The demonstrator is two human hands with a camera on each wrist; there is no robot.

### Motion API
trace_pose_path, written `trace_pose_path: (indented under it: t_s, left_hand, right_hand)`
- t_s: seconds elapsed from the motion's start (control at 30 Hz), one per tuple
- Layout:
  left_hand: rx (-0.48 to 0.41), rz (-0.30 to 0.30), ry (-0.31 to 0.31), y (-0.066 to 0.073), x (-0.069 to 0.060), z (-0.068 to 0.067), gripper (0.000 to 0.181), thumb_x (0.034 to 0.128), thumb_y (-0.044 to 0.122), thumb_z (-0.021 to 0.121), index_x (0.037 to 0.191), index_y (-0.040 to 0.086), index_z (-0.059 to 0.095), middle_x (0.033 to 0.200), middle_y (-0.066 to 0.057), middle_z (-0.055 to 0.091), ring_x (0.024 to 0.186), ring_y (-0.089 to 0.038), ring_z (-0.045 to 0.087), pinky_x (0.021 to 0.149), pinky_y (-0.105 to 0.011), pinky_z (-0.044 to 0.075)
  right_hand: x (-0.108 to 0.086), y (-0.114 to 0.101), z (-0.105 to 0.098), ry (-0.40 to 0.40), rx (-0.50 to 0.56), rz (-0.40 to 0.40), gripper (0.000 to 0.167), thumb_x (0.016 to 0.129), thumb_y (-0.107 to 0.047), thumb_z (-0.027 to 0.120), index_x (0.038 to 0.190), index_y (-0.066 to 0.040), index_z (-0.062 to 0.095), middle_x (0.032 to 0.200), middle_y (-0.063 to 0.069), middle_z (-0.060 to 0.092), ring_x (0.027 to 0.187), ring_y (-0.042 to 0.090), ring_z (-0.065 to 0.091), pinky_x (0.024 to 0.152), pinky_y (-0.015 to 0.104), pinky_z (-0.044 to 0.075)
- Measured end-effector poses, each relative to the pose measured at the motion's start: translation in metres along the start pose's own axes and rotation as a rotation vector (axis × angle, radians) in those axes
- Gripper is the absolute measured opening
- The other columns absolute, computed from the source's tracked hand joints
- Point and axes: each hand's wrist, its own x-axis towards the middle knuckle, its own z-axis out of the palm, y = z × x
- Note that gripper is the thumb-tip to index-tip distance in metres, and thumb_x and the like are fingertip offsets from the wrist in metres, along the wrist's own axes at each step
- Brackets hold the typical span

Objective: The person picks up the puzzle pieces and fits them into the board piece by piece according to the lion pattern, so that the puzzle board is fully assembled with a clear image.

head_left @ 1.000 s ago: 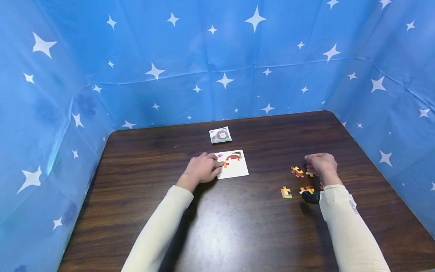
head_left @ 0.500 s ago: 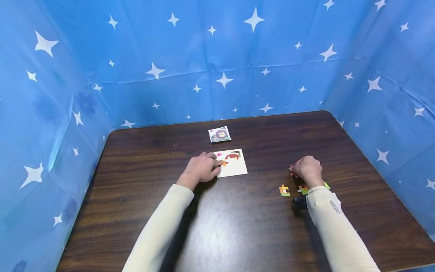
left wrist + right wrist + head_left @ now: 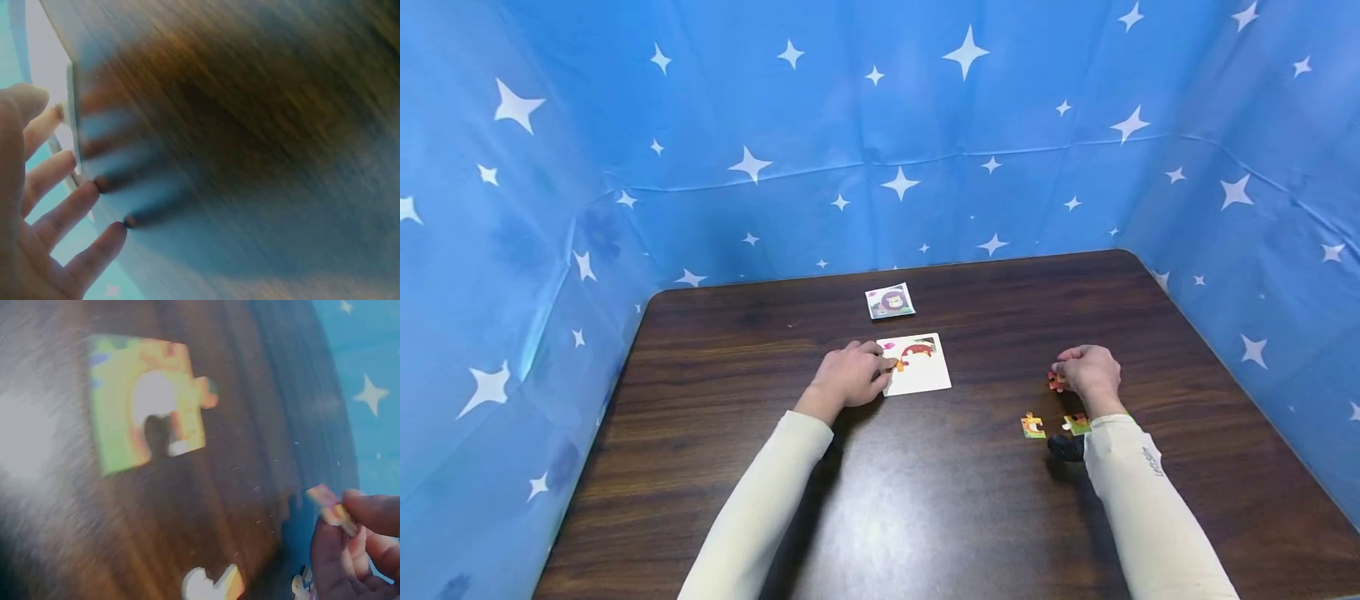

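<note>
My left hand [image 3: 848,377] lies at the left edge of a white puzzle board [image 3: 921,381]. Its fingertips touch the board and an orange piece [image 3: 900,365] on it. In the left wrist view the fingers of the left hand [image 3: 56,219] are spread and fairly straight, some tips down on the table. Farther right, my right hand [image 3: 1092,373] pinches a red-orange puzzle piece [image 3: 1055,382] between thumb and fingers. The right wrist view shows this held puzzle piece [image 3: 332,508] edge-on, lifted off the table.
A lion picture card [image 3: 891,302] lies behind the board. An orange-green puzzle piece [image 3: 1032,426] and another puzzle piece [image 3: 1076,424] lie in front of the right hand. Blue starry curtains [image 3: 820,125] surround the dark wooden table [image 3: 715,400].
My right hand has moved left from the farther pieces to the red-orange one and now pinches it up. The left hand stays at the board.
</note>
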Motion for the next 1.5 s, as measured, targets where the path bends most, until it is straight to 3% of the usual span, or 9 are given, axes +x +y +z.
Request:
trace_pose_path:
  t_s: [0.13, 0.3, 0.57, 0.9, 0.97, 1.13, 1.2, 1.33, 1.5]
  left_hand:
    - [-0.007, -0.005, -0.008, -0.001, 0.001, 0.000, 0.039, 0.1047, 0.041, 0.049, 0.142, 0.034, 0.061, 0.146, 0.000, 0.057, 0.131, -0.025, 0.055, 0.093, -0.050, 0.055]
    - [-0.021, -0.029, -0.013, -0.002, 0.002, 0.000, 0.039, 0.1044, 0.042, 0.050, 0.141, 0.035, 0.061, 0.146, 0.002, 0.057, 0.133, -0.024, 0.054, 0.094, -0.049, 0.055]
    - [-0.087, -0.087, 0.018, 0.001, 0.005, 0.001, 0.036, 0.1006, 0.035, 0.059, 0.136, 0.034, 0.066, 0.146, 0.001, 0.057, 0.133, -0.025, 0.055, 0.093, -0.050, 0.055]
    - [-0.182, -0.111, 0.070, 0.004, 0.006, 0.003, 0.038, 0.0956, 0.025, 0.066, 0.133, 0.027, 0.069, 0.140, -0.004, 0.062, 0.130, -0.026, 0.059, 0.101, -0.045, 0.053]
    - [-0.254, -0.125, 0.102, 0.005, 0.006, 0.005, 0.039, 0.0943, 0.021, 0.067, 0.134, 0.021, 0.069, 0.138, -0.008, 0.064, 0.129, -0.027, 0.060, 0.104, -0.044, 0.051]
    - [-0.546, -0.222, 0.211, 0.008, 0.008, 0.006, 0.042, 0.0915, 0.008, 0.068, 0.134, 0.008, 0.067, 0.130, -0.014, 0.069, 0.120, -0.029, 0.064, 0.106, -0.044, 0.049]
    - [-0.581, -0.250, 0.234, 0.008, 0.008, 0.005, 0.042, 0.0903, 0.007, 0.069, 0.132, 0.007, 0.069, 0.129, -0.013, 0.070, 0.119, -0.030, 0.064, 0.105, -0.044, 0.050]
    - [-0.450, -0.185, 0.214, 0.006, 0.005, 0.007, 0.039, 0.0892, 0.010, 0.071, 0.128, 0.005, 0.071, 0.132, -0.014, 0.068, 0.125, -0.030, 0.063, 0.108, -0.042, 0.048]
    - [-0.285, -0.062, 0.170, 0.002, -0.003, 0.016, 0.037, 0.0976, 0.020, 0.065, 0.131, 0.005, 0.068, 0.142, -0.014, 0.062, 0.133, -0.032, 0.058, 0.113, -0.042, 0.045]
  right_hand:
    - [0.007, 0.004, -0.001, -0.026, 0.331, 0.119, 0.029, 0.096, -0.013, 0.067, 0.120, 0.003, 0.068, 0.076, -0.002, 0.067, 0.068, 0.006, 0.064, 0.066, 0.022, 0.057]
    - [0.011, 0.000, 0.002, -0.052, 0.676, 0.185, 0.032, 0.099, -0.005, 0.061, 0.128, 0.006, 0.060, 0.074, -0.013, 0.060, 0.061, -0.002, 0.061, 0.061, 0.017, 0.057]
    - [0.006, -0.025, 0.025, -0.164, 0.917, 0.190, 0.010, 0.100, -0.001, 0.058, 0.107, -0.006, 0.061, 0.070, -0.010, 0.064, 0.063, 0.000, 0.061, 0.062, 0.016, 0.058]
    - [-0.007, -0.061, 0.070, -0.252, 0.948, 0.145, 0.021, 0.100, 0.002, 0.056, 0.121, 0.006, 0.056, 0.076, -0.007, 0.064, 0.066, 0.002, 0.064, 0.064, 0.017, 0.058]
    - [-0.010, -0.071, 0.081, -0.261, 0.918, 0.131, 0.027, 0.100, 0.001, 0.056, 0.126, 0.009, 0.055, 0.081, -0.005, 0.063, 0.067, 0.002, 0.063, 0.065, 0.017, 0.059]
    - [-0.018, -0.090, 0.103, -0.260, 0.819, 0.092, 0.032, 0.099, 0.001, 0.058, 0.130, 0.011, 0.057, 0.092, 0.002, 0.063, 0.069, 0.003, 0.062, 0.067, 0.017, 0.059]
    - [-0.021, -0.096, 0.108, -0.258, 0.800, 0.072, 0.032, 0.099, 0.001, 0.058, 0.129, 0.012, 0.058, 0.091, 0.003, 0.063, 0.068, 0.003, 0.062, 0.065, 0.017, 0.058]
    - [-0.026, -0.105, 0.117, -0.263, 0.760, 0.049, 0.029, 0.098, 0.000, 0.060, 0.125, 0.011, 0.061, 0.085, 0.002, 0.061, 0.066, 0.003, 0.060, 0.060, 0.016, 0.056]
    - [-0.030, -0.115, 0.127, -0.250, 0.656, 0.034, 0.024, 0.097, -0.004, 0.064, 0.119, 0.005, 0.067, 0.089, 0.002, 0.062, 0.069, 0.004, 0.058, 0.057, 0.015, 0.053]
